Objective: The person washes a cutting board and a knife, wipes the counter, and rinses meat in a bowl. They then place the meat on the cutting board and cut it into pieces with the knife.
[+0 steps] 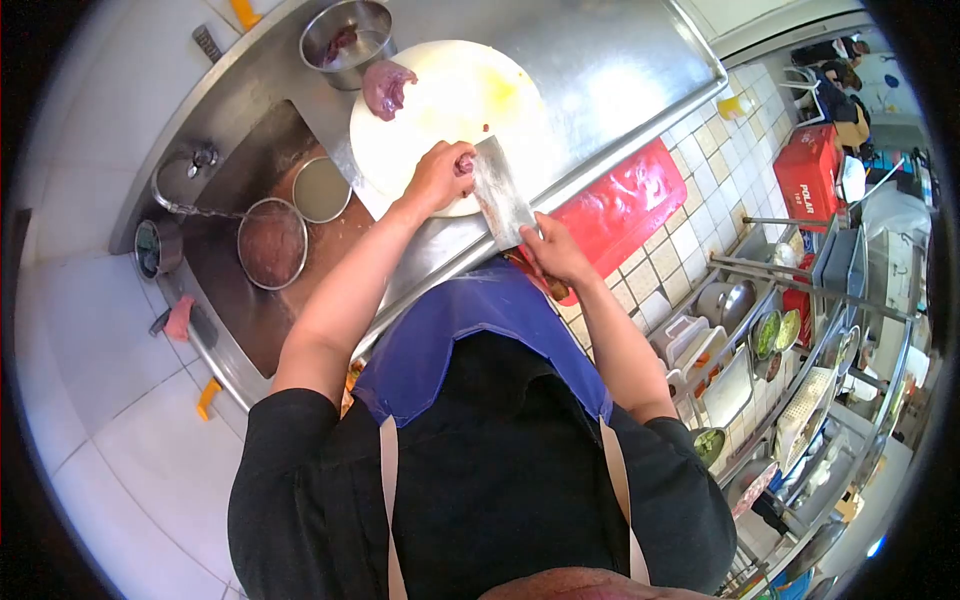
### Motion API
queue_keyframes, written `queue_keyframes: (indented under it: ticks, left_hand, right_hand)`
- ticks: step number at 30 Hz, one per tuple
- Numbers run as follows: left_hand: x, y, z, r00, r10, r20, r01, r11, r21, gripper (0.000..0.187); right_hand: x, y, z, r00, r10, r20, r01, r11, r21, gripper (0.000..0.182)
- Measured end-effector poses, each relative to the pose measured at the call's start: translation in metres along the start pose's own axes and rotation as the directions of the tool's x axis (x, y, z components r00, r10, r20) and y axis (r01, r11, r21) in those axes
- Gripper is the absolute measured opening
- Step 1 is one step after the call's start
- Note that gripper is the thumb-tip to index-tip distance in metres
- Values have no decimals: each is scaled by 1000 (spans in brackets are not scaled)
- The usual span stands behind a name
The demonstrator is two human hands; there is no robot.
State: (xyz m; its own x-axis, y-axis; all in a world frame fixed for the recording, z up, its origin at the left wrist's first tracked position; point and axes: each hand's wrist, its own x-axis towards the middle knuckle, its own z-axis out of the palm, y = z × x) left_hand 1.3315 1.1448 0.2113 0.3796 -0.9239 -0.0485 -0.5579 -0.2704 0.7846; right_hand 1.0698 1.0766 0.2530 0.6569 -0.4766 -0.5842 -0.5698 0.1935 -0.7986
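Observation:
A cleaver point(503, 197) is in my right hand point(556, 250), the fingers wrapped round its handle. Its broad blade lies over the near part of the round white cutting board point(465, 75). My left hand point(437, 180) is closed on a small piece of dark red meat point(463, 165), right beside the blade. A larger chunk of meat point(387, 90) rests at the board's far left edge. Behind it stands a steel pot point(345, 75) with more dark meat inside. A tiny red scrap point(486, 128) lies on the board near the blade.
To the left, a sink point(215, 270) holds a pot of reddish water point(272, 245) and a pot of pale liquid point(322, 190) under the faucet point(200, 160). A red plastic tub point(640, 200) is below the counter edge. Racks with food containers point(725, 390) line the right; people are far behind.

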Motion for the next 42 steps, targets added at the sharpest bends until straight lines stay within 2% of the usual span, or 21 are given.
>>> queue_keyframes:
  ticks: [5,10,12,13,14,15,16,18,20,22,24,25,26,28,29,30,32,34,36,38,42]
  left_hand:
    - [0,-19,-11,998,-60,-25,55,983,-173,24]
    - [30,-9,-84,990,26,-139,-59,969,-239,23]
    - [63,-14,-127,988,39,-152,-96,917,-387,19]
    - [77,-7,-154,985,-10,-172,-53,932,-358,22]
    - [89,6,-181,959,86,-271,-145,968,-205,22]
    - [114,-6,-201,937,121,-328,-192,962,-193,22]
    - [143,-28,-222,967,22,-252,-90,961,-261,31]
    - [157,-33,-253,982,3,-188,-36,984,-172,44]
    - [192,-104,-259,989,48,-143,-62,993,-99,49]
    - [200,-117,-268,993,78,-90,-81,996,-33,55]
    - [168,-78,-277,989,-78,-124,75,997,-28,57]
    - [157,-75,-271,965,-67,-254,37,992,-119,46]
    - [147,-75,-263,964,-73,-257,41,991,-125,46]
    - [120,-80,-245,862,-327,-387,-60,692,-719,32]
    - [102,-80,-229,855,-420,-303,-66,491,-869,28]
    - [82,-81,-211,848,-491,-201,-80,257,-963,24]
    - [52,-81,-183,890,-453,-50,-87,-60,-994,31]
    - [26,-43,-178,855,-518,-29,-132,-162,-978,39]
    - [11,-36,-170,898,-435,-68,-240,-355,-903,48]
    - [-8,-22,-170,936,-343,-73,-227,-434,-872,50]
    - [-26,-25,-162,906,-411,-97,-288,-433,-854,46]
  right_hand:
    - [4,-7,22,1000,-1,31,0,999,43,22]
    - [8,-100,36,998,-17,55,12,997,80,18]
    - [29,-143,40,995,-90,40,89,996,30,18]
    - [46,-162,42,989,-144,36,140,987,79,17]
    - [56,-194,43,982,-178,65,172,981,86,17]
    - [71,-220,46,983,-175,57,170,982,86,18]
    - [89,-240,47,981,-188,39,187,982,9,18]
    - [107,-266,53,971,-241,-9,239,966,-102,20]
    - [108,-293,55,945,-308,-106,222,847,-483,28]
    - [130,-278,51,920,-366,-142,266,847,-460,30]
    - [124,-267,45,939,-319,-130,255,898,-359,31]
    - [114,-267,45,951,-288,-109,252,930,-267,30]
    - [110,-259,45,953,-285,-104,248,930,-272,30]
    - [109,-233,49,770,-637,-44,452,593,-666,34]
    - [109,-219,53,683,-730,2,552,515,-656,46]
    - [105,-210,59,686,-727,20,560,510,-653,46]
    - [94,-197,73,669,-726,159,551,340,-762,55]
    - [82,-189,89,669,-721,181,571,344,-745,57]
    - [72,-182,98,677,-695,243,617,355,-702,55]
    - [68,-174,104,663,-700,265,642,350,-682,55]
    - [57,-167,110,702,-653,286,590,307,-747,58]
